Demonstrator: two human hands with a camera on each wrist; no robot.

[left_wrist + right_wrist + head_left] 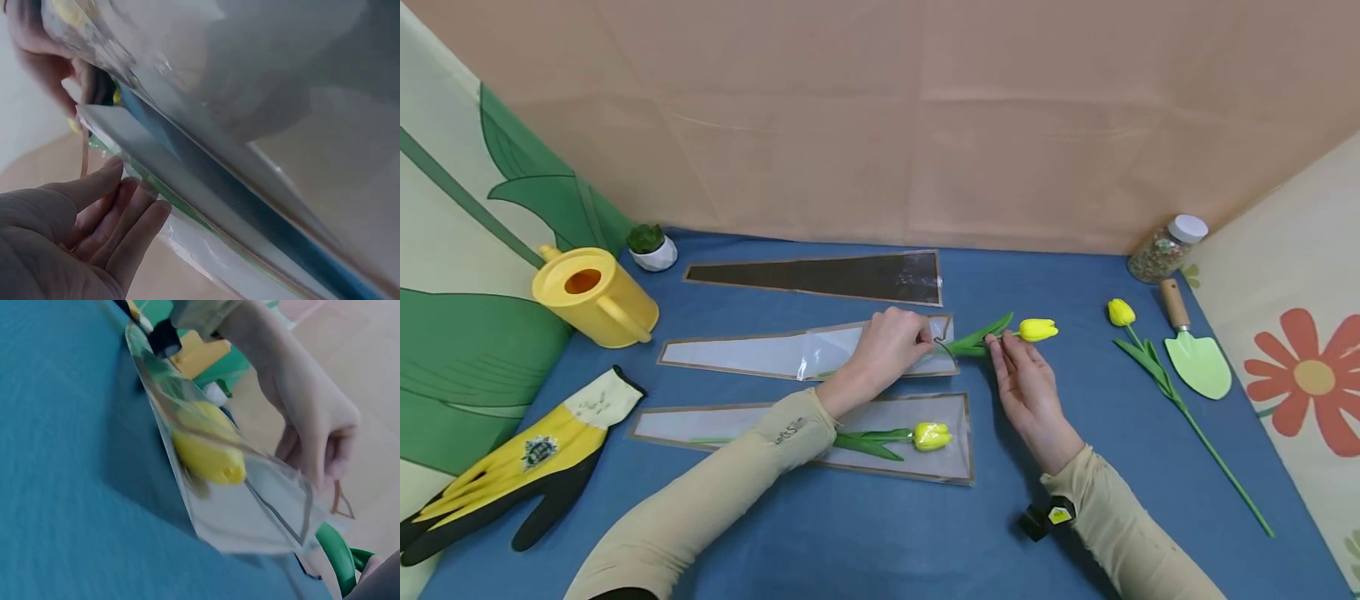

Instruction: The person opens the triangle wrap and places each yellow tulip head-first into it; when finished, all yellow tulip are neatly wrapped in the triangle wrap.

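My left hand (891,346) pinches the wide end of the middle clear sleeve (760,352), a tapered flower bag with a white back and brown border. The left wrist view shows the fingers of my left hand (94,228) on the sleeve's edge, beside a green stem. My right hand (1026,390) holds a yellow tulip (1038,330) just below its bloom. The tulip's leaves stick out of the sleeve's wide end and its lower stem lies inside. Nearer me lies another sleeve (958,467) holding a second yellow tulip (932,436), partly hidden by my left forearm.
A dark tapered sleeve (820,277) lies at the back. On the left are a yellow watering can (617,304), a potted succulent (655,252) and a yellow-black glove (542,454). To the right are a loose tulip (1180,408), a green trowel (1199,362) and a lidded jar (1157,250).
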